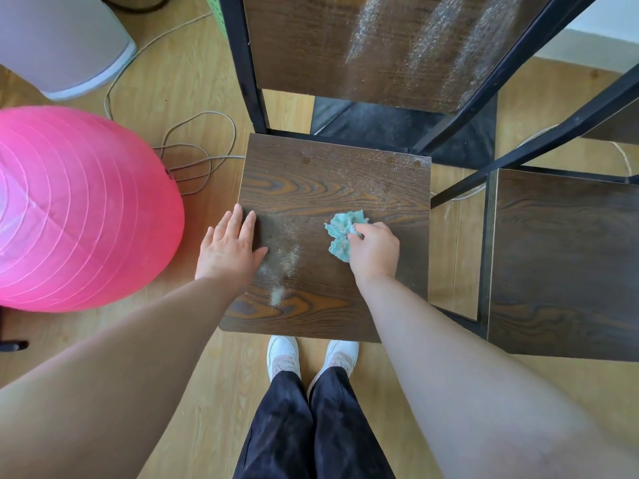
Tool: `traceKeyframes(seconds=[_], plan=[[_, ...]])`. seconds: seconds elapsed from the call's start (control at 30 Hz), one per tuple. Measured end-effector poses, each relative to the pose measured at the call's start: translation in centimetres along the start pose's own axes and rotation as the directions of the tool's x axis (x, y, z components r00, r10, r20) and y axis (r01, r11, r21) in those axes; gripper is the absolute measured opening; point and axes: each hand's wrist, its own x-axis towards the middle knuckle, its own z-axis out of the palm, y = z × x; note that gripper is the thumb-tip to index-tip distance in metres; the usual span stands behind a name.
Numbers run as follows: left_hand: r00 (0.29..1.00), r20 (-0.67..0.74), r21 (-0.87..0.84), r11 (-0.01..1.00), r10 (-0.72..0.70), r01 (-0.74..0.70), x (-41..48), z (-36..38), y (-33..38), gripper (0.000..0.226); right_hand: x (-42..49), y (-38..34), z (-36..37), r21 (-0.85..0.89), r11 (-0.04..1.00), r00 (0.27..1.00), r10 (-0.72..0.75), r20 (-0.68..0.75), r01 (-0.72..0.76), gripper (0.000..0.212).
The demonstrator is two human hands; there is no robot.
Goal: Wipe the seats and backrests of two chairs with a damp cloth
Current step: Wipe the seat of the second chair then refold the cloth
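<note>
Below, we see a pale wooden floor (193, 81), on which a large pink exercise ball (79, 209) sits at the left. At centre stands the near chair, its dark wood-grain seat (332, 181) facing us and its backrest (311, 46) rising beyond, streaked with pale dust. A second chair seat (560, 264) of the same wood lies just to the right, apart from the first. The left hand (230, 250) rests flat on the left edge of the near seat, palm down, fingers straight and slightly spread, holding nothing. The right hand (375, 252) lies right of the seat's middle, its fingers curled round a bunched teal cloth (340, 229) and pressing it onto the wood. The cloth protrudes from the far and left sides of that hand, towards the left hand but well apart from it. Between the two hands, a band of pale grit (288, 261) marks the seat.
</note>
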Motion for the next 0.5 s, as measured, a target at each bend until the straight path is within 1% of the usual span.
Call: traceKeyframes(seconds=[0.1, 0.2, 0.33, 0.5], plan=[[1.000, -0.011, -0.004, 1.000, -0.002, 0.002, 0.6, -0.4, 0.5, 0.071, 2.2, 1.2, -2.1, 0.111, 0.994, 0.997, 0.021, -0.079, -0.012, 0.027], [1.000, -0.020, 0.002, 1.000, -0.008, 0.008, 1.3, -0.8, 1.1, 0.071, 5.2, 2.6, -4.3, 0.162, 0.986, 0.989, 0.055, -0.139, -0.032, 0.027], [0.999, -0.046, -0.010, 1.000, -0.008, 0.007, 2.0, -1.0, 1.5, 0.071, 9.2, 3.6, -6.7, 0.159, 0.986, 0.971, 0.089, -0.220, -0.054, 0.027], [0.996, -0.087, -0.028, 0.999, -0.029, 0.026, 3.5, -1.0, 1.4, 0.070, 13.2, 3.3, -8.0, 0.143, 0.988, 0.961, 0.098, -0.258, -0.062, 0.030]])
